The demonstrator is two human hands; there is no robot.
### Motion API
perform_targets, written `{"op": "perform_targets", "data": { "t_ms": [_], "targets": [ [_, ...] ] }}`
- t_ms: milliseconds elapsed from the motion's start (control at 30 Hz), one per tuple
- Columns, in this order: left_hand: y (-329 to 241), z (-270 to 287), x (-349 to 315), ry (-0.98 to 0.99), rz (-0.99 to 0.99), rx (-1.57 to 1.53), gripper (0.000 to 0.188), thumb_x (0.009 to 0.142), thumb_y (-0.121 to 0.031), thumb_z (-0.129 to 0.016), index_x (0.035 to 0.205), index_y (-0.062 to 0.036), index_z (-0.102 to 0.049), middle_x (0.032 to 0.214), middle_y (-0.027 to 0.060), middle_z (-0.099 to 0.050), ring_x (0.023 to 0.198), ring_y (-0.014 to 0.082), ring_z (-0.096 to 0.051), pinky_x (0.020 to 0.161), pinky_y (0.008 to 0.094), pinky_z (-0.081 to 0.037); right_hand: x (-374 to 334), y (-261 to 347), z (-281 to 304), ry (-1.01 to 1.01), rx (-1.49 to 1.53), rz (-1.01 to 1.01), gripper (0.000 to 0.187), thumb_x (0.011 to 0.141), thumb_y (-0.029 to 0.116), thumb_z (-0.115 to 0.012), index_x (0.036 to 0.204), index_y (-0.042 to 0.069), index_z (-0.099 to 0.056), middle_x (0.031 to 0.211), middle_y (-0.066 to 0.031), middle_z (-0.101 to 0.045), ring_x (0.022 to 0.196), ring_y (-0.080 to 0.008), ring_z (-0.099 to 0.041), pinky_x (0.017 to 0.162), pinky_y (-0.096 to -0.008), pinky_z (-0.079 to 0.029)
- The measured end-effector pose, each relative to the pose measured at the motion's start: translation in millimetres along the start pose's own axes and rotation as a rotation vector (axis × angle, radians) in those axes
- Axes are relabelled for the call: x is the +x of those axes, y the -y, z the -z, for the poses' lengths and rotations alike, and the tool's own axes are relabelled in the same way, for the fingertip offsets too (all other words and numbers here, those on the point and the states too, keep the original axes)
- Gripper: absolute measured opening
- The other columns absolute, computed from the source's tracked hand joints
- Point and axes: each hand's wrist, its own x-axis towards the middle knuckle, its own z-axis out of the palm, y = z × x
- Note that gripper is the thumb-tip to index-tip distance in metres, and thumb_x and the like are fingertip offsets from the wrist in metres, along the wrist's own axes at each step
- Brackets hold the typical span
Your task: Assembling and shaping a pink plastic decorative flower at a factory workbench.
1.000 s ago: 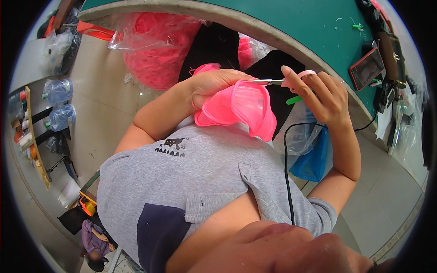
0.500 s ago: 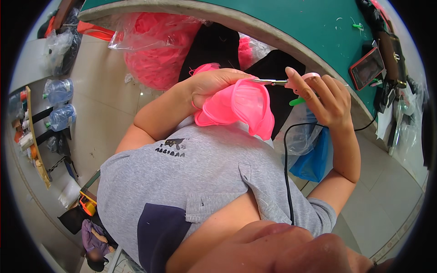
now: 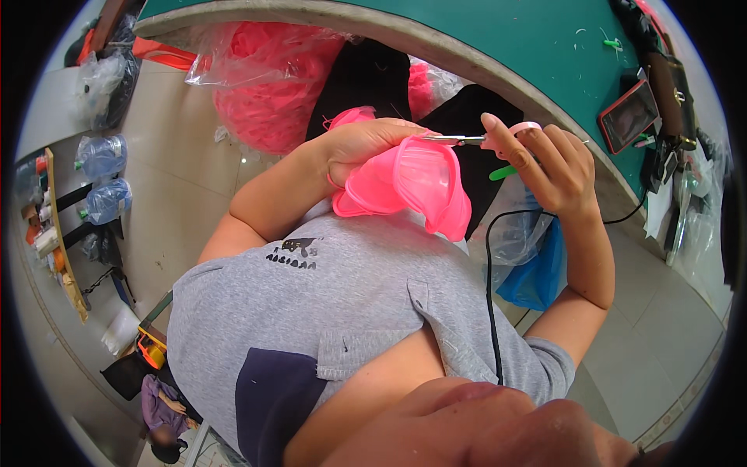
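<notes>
My left hand (image 3: 373,144) is closed on a bright pink, thin, floppy piece with a raised rim (image 3: 424,183), held in front of my body above my lap. Its fingertips pinch the far edge and are partly hidden by the piece. In my right hand (image 3: 556,167) is a pair of scissors (image 3: 471,141) with pale pink handles, finger and thumb at the loops. The blades lie along the piece's far rim, close to my left fingertips. A thin green-handled tool (image 3: 503,173) is also tucked in the right hand, its thin tip showing past the fingers.
Ahead curves a green table (image 3: 498,35) with a pale edge; a red-framed phone (image 3: 629,117) and a brown bag (image 3: 671,93) lie at its right. Clear bags of pink pieces (image 3: 268,93) stand below. A black cable (image 3: 489,288) hangs by my right arm. Another person (image 3: 163,409) sits lower left.
My right hand and the scissors have shifted slightly left, so the blades reach a little further along the pink rim. The left hand has barely moved.
</notes>
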Motion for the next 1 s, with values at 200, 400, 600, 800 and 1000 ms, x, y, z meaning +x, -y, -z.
{"op": "perform_targets", "data": {
  "t_ms": [200,400,600,800,1000],
  "targets": [
    [0,-3,0,-0.017,0.002,0.007,0.027,0.094,-0.021,-0.051,0.11,0.0006,-0.058,0.095,0.0068,-0.065,0.081,0.0116,-0.064,0.074,0.0262,-0.054,0,0,-4,-0.019,0.028,-0.003,0.058,0.058,0.013,-0.071,0.115,0.007,-0.064,0.069,-0.0003,-0.052,0.053,-0.0121,-0.044,0.045,-0.0242,-0.036],
    [2,3,1,0.019,0.006,-0.031,0.026,0.094,-0.02,-0.051,0.108,0.001,-0.058,0.094,0.0078,-0.065,0.081,0.012,-0.064,0.074,0.0262,-0.054,1,0,-6,-0.021,0.075,-0.017,0.056,0.057,0.012,-0.073,0.112,0.006,-0.065,0.067,-0.0008,-0.052,0.052,-0.0123,-0.043,0.045,-0.0243,-0.036],
    [1,0,2,-0.012,0.023,-0.039,0.025,0.094,-0.019,-0.051,0.108,0.0012,-0.058,0.096,0.0076,-0.065,0.082,0.0125,-0.064,0.074,0.0266,-0.054,0,-3,-7,-0.057,0.225,-0.11,0.051,0.06,0.003,-0.073,0.111,0.004,-0.065,0.069,-0.0033,-0.058,0.053,-0.0124,-0.049,0.047,-0.0236,-0.04],
    [1,0,4,-0.002,-0.016,0.004,0.026,0.094,-0.019,-0.052,0.108,0.0014,-0.059,0.101,0.0089,-0.065,0.089,0.0139,-0.064,0.079,0.027,-0.053,16,7,-1,-0.082,0.712,-0.603,0.027,0.08,-0.007,-0.062,0.107,-0.004,-0.063,0.089,-0.0108,-0.066,0.081,-0.0148,-0.065,0.066,-0.0225,-0.052],
    [2,-6,5,0.118,-0.041,-0.039,0.032,0.095,-0.019,-0.049,0.119,0.0023,-0.051,0.108,0.0105,-0.063,0.094,0.0158,-0.063,0.084,0.03,-0.052,47,17,-16,0.134,1.279,-0.631,0.025,0.076,-0.006,-0.065,0.101,-0.003,-0.063,0.094,-0.0066,-0.064,0.082,-0.0091,-0.058,0.075,-0.022,-0.048]
  ]
}}
